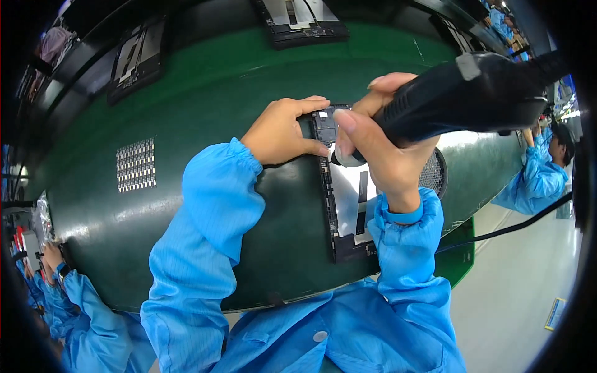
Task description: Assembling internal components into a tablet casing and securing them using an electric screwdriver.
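No lettering or number can be read. The yellow-edged panel (555,314) on the floor (504,298), past the table's (273,217) right end, is too small to make out. The pale patch (468,66) on the black handheld tool (429,99) and the small white square (323,115) on the opened flat device (348,193) by the table's near edge show no legible print.
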